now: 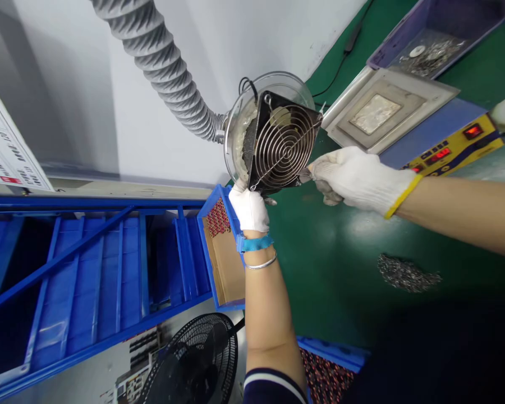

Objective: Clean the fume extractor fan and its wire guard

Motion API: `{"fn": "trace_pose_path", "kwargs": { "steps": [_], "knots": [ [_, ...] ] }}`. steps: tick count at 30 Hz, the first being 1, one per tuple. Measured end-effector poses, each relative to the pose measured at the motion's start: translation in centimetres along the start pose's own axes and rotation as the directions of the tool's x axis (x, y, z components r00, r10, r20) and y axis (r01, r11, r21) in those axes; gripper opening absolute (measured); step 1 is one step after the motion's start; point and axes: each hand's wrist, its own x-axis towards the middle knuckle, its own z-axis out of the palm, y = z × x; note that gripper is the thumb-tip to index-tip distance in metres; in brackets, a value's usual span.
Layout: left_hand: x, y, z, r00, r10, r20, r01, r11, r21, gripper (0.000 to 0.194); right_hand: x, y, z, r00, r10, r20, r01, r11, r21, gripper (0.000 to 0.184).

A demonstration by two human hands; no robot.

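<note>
My left hand (249, 210), in a white glove with a blue wrist strap, is at the lower left corner of a small square fan (286, 148) with a wire guard. Its fingers look curled and are partly hidden by the fan, so what they hold does not show. My right hand (349, 177), in a white glove with a yellow cuff, is by the fan's lower right corner. Thumb and fingers are pinched together there, and the small grey thing at their tips is too unclear to name. Behind the fan sits a clear round hood (234, 132).
A grey flexible duct (164, 73) runs to the hood. At right are a heated plate unit (441, 151) with red lights and a purple bin (404, 33) of metal pieces. A pile of metal pins (406, 273) lies on the green table (340, 292). A blue box (229, 269) holds red parts.
</note>
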Motion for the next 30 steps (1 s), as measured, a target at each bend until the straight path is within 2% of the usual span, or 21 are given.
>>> {"fn": "trace_pose_path", "kwargs": {
  "steps": [2, 4, 6, 8, 9, 11, 13, 15, 17, 19, 21, 23, 25, 27, 29, 30],
  "knots": [
    [-0.2, 0.5, 0.0, 1.000, -0.016, -0.002, 0.016, 0.999, 0.030, 0.022, -0.5, 0.8, 1.1, 0.999, 0.047, 0.011, -0.048, 0.962, 0.267, 0.027],
    [-0.3, 0.7, -0.1, 1.000, -0.029, 0.003, 0.029, 0.998, 0.052, 0.025, -0.8, 1.0, 1.5, 0.997, 0.070, -0.013, -0.061, 0.935, 0.349, 0.025],
    [-0.4, 0.6, -0.2, 1.000, -0.020, 0.019, 0.019, 0.998, 0.057, 0.023, -0.8, 0.7, 1.1, 0.995, 0.052, -0.087, -0.030, 0.972, 0.233, 0.028],
    [-0.3, 0.2, -0.4, 0.999, 0.011, 0.034, -0.012, 0.999, 0.040, 0.017, -0.6, 0.2, 0.0, 0.979, -0.012, -0.203, -0.008, 0.995, -0.098, 0.035],
    [-0.3, -0.1, -0.5, 0.999, 0.023, 0.033, -0.024, 0.999, 0.028, 0.014, -0.5, 0.0, -0.6, 0.966, -0.070, -0.249, -0.010, 0.951, -0.308, 0.039],
    [-0.2, -0.7, -0.7, 0.999, 0.033, 0.027, -0.033, 0.999, 0.007, 0.013, -0.4, -0.3, -1.7, 0.942, -0.195, -0.273, -0.032, 0.759, -0.650, 0.044],
    [-0.2, -1.1, -0.7, 0.999, 0.031, 0.021, -0.031, 1.000, 0.006, 0.019, -0.6, -0.7, -2.5, 0.936, -0.280, -0.212, -0.007, 0.590, -0.808, 0.048],
    [-0.3, -1.2, -0.7, 0.999, 0.027, 0.023, -0.027, 1.000, 0.008, 0.024, -0.9, -1.3, -2.9, 0.941, -0.310, -0.135, 0.055, 0.532, -0.845, 0.045],
    [-0.3, -1.1, -0.8, 0.999, 0.021, 0.024, -0.021, 1.000, 0.006, 0.026, -1.1, -2.1, -3.3, 0.957, -0.271, -0.101, 0.065, 0.542, -0.838, 0.040],
    [-0.2, -1.1, -0.8, 1.000, 0.015, 0.022, -0.015, 1.000, 0.000, 0.027, -1.3, -2.8, -3.8, 0.974, -0.188, -0.130, -0.002, 0.563, -0.826, 0.038],
    [-0.1, -1.0, -0.7, 1.000, 0.019, 0.016, -0.018, 1.000, -0.005, 0.027, -1.3, -2.7, -4.5, 0.976, -0.136, -0.168, -0.067, 0.545, -0.836, 0.040],
    [0.0, -0.9, -0.6, 1.000, 0.014, 0.007, -0.014, 1.000, -0.009, 0.025, -1.5, -2.0, -5.2, 0.965, -0.206, -0.164, -0.047, 0.479, -0.876, 0.045],
    [0.0, -0.7, -0.3, 1.000, 0.007, 0.005, -0.007, 1.000, -0.013, 0.021, -1.8, -1.2, -5.9, 0.945, -0.310, -0.101, 0.024, 0.373, -0.928, 0.052],
    [0.0, -0.4, 0.1, 1.000, 0.005, 0.006, -0.005, 1.000, -0.011, 0.018, -2.1, -0.9, -6.5, 0.933, -0.356, -0.050, 0.061, 0.294, -0.954, 0.059],
    [-0.1, -0.1, 0.7, 1.000, 0.005, 0.006, -0.005, 1.000, -0.009, 0.017, -2.2, -1.2, -6.8, 0.941, -0.335, -0.051, 0.052, 0.292, -0.955, 0.065],
    [-0.2, 0.0, 1.0, 1.000, 0.005, 0.005, -0.005, 1.000, -0.011, 0.015, -2.3, -1.5, -6.9, 0.946, -0.316, -0.079, 0.041, 0.356, -0.934, 0.066]
  ]
}}
